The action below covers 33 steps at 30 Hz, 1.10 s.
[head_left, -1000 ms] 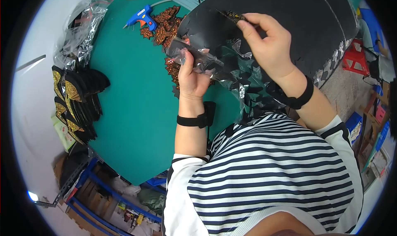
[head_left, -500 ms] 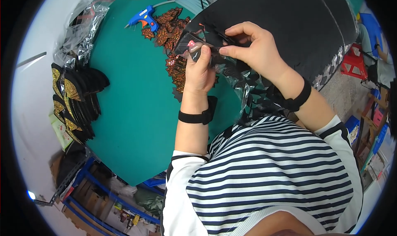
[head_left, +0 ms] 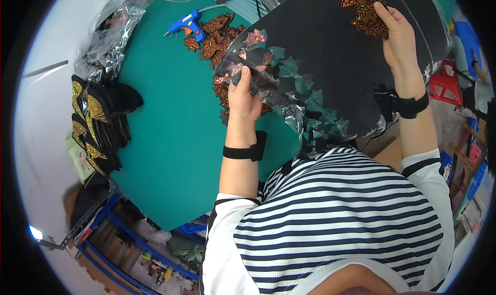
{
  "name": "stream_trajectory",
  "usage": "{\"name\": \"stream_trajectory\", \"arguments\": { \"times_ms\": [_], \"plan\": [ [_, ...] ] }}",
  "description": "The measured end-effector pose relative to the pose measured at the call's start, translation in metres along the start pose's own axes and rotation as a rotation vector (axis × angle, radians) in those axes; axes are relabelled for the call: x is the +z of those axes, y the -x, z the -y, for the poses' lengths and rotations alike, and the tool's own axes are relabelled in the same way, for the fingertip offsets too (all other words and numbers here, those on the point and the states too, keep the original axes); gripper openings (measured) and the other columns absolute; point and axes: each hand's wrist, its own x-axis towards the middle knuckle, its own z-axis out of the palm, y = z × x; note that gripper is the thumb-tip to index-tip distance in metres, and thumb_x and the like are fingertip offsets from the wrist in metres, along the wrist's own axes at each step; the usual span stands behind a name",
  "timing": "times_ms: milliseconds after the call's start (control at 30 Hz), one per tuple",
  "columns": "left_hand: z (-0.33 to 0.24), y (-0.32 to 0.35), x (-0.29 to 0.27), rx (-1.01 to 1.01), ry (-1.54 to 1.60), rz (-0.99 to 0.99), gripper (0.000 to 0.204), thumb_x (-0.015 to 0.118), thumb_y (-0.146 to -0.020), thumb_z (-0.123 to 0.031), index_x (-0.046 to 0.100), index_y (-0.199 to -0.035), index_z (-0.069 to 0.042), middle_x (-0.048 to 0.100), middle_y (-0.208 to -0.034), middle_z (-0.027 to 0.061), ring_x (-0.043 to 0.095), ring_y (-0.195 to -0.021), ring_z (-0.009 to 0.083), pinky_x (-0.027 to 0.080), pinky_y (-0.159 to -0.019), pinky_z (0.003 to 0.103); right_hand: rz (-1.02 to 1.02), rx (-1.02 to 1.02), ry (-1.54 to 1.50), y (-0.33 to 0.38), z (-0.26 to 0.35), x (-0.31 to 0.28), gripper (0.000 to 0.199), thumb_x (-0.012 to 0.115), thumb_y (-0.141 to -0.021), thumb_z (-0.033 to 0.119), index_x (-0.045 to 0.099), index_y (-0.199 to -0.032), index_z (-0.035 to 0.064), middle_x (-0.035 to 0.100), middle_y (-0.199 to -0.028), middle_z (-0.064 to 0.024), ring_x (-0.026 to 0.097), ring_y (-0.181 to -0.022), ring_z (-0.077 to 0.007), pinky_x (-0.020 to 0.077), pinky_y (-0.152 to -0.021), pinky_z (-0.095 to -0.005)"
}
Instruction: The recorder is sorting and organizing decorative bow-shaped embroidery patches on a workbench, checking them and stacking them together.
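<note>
My left hand [head_left: 244,96] pinches the edge of a clear plastic film [head_left: 281,101] between thumb and fingers. Jagged cut-out shapes run along this film, and the green mat shows through some of them. My right hand [head_left: 400,39] is raised at the upper right, over a large black sheet [head_left: 330,31]. Between its thumb and fingers is a glittery orange-and-black bow-shaped piece [head_left: 371,18], held by its lower right part. Several similar orange glitter pieces [head_left: 214,42] lie piled on the mat beyond my left hand; the film and hand cover part of them.
A blue glue gun [head_left: 186,25] lies beside the pile on the green mat [head_left: 170,129]. At the left are stacked black pieces with gold glitter [head_left: 103,109] and a clear plastic bag [head_left: 111,39]. A red stool [head_left: 445,83] stands at the right, near another person's arm [head_left: 478,67].
My right hand has moved from beside the left hand to the upper right, now carrying the orange bow-shaped piece away from the film. My left hand still grips the film, which is more spread out.
</note>
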Motion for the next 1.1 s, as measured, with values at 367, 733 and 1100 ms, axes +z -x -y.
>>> {"name": "stream_trajectory", "arguments": {
  "times_ms": [367,733,1100],
  "plan": [
    [0.025,-0.015,0.018,0.697,-1.235,-0.412,0.062,0.046,-0.073,0.005,0.026,-0.132,0.001,0.049,-0.106,0.0225,0.051,-0.099,0.0346,0.041,-0.086,0.04,0.002,-0.072,0.216,0.039,-0.022,0.04,0.017,0.064,-0.081,0.012,0.06,-0.089,-0.0025,0.063,-0.077,-0.0029,0.055,-0.068,-0.004,0.0428,-0.061,-0.0171],
    [-0.001,-0.043,0.035,0.192,-1.012,-0.029,0.049,0.062,-0.081,-0.013,0.037,-0.122,-0.005,0.053,-0.106,0.0119,0.053,-0.09,0.0137,0.045,-0.071,0.026,0.045,-0.041,0.291,0.048,-0.022,0.049,0.023,0.065,-0.081,0.015,0.058,-0.091,-0.0037,0.062,-0.076,-0.0032,0.054,-0.066,-0.0047,0.0433,-0.06,-0.0191],
    [-0.058,-0.059,0.033,0.172,-1.529,0.416,0.039,0.078,-0.062,-0.024,0.061,-0.092,-0.007,0.042,-0.118,0.0174,0.051,-0.094,0.0268,0.047,-0.078,0.036,0.05,0.032,0.15,0.038,-0.01,0.053,0.017,0.063,-0.082,0.012,0.058,-0.089,-0.0026,0.061,-0.075,-0.0028,0.055,-0.067,-0.0047,0.0432,-0.06,-0.0183]
  ]
}}
